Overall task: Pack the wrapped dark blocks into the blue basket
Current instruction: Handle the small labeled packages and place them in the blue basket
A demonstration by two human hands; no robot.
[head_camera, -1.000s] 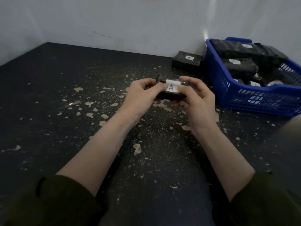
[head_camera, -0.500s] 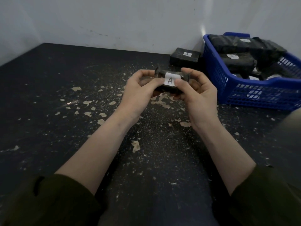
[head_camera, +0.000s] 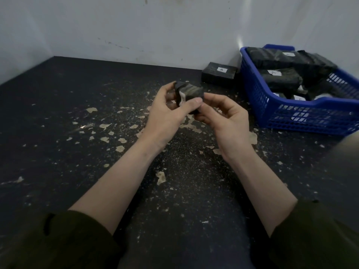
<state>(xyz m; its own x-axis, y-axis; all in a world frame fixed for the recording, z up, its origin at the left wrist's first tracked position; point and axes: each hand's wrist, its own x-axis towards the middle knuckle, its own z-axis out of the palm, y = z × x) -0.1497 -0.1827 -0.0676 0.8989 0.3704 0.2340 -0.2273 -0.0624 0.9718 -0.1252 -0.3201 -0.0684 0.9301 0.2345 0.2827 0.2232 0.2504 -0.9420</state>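
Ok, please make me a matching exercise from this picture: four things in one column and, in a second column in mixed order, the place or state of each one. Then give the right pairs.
Column 1
1. block nearest the camera
2. block labelled A
3. blue basket
4. table

Column 2
a. contains several wrapped blocks
b. speckled with pale flakes
c. lies on the table, just left of the basket
d. gripped by the left hand and the right hand, above the table

Pairs: 1-d, 2-c, 3-a, 4-b
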